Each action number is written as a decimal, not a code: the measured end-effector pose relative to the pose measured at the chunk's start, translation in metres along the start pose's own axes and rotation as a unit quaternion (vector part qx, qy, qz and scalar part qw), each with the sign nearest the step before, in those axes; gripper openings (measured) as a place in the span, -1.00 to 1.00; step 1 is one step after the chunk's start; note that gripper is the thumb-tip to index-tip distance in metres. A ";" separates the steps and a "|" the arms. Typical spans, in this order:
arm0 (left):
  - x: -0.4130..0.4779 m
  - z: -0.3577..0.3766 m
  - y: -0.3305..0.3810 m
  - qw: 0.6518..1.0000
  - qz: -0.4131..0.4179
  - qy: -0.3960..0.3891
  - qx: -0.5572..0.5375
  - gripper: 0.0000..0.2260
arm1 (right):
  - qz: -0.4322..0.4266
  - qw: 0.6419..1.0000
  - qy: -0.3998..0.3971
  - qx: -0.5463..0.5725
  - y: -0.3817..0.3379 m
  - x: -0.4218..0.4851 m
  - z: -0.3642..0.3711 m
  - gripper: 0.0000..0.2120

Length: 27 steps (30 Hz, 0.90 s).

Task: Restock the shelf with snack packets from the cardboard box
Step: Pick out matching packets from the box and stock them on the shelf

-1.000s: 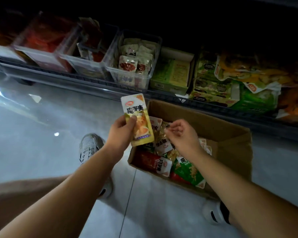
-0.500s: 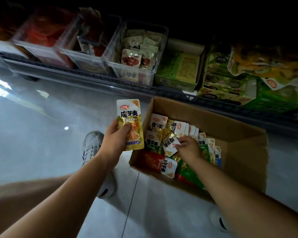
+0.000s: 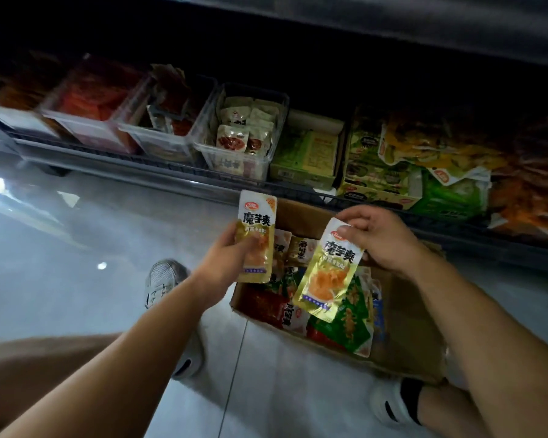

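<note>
My left hand (image 3: 227,260) grips a gold and white snack packet (image 3: 256,226) upright, just left of the cardboard box (image 3: 408,339) on the floor. My right hand (image 3: 382,240) pinches the top of a second gold packet (image 3: 328,273), which hangs tilted above the box. Inside the box lie several more packets (image 3: 350,320), gold, red and green. The low shelf (image 3: 171,172) runs behind the box, with clear bins of snacks on it.
A clear bin (image 3: 244,134) holds white and red packets. Green cartons (image 3: 307,153) and loose yellow and green bags (image 3: 431,159) sit to its right. My left shoe (image 3: 163,281) stands left of the box, my right shoe (image 3: 393,403) below it. The floor is glossy grey tile.
My right hand reached into the box, took a gold packet and lifted it out. The left hand kept its packet at about the same place.
</note>
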<state>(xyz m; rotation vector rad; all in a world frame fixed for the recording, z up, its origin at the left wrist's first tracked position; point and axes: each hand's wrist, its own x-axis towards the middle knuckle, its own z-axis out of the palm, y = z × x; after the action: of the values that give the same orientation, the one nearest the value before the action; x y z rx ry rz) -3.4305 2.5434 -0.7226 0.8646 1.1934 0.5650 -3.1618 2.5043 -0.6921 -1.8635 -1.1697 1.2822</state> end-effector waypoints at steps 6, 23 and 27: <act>-0.010 0.013 -0.018 0.991 -0.021 -0.124 0.034 -0.62 | -0.043 0.997 -0.016 0.067 -0.025 0.004 0.041 -0.93; 0.023 -0.043 -0.027 0.990 -0.018 0.103 -0.097 -0.74 | 0.222 0.962 0.156 0.031 0.142 0.070 0.108 -0.66; 0.027 -0.045 -0.027 0.992 -0.011 0.096 -0.083 -0.68 | 0.250 0.938 0.211 0.114 0.145 0.082 0.111 -0.80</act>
<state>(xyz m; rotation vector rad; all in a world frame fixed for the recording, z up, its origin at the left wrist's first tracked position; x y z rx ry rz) -3.4669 2.5614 -0.7653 0.6668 1.3081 0.7315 -3.2043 2.5122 -0.8873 -2.1853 -0.3167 1.1197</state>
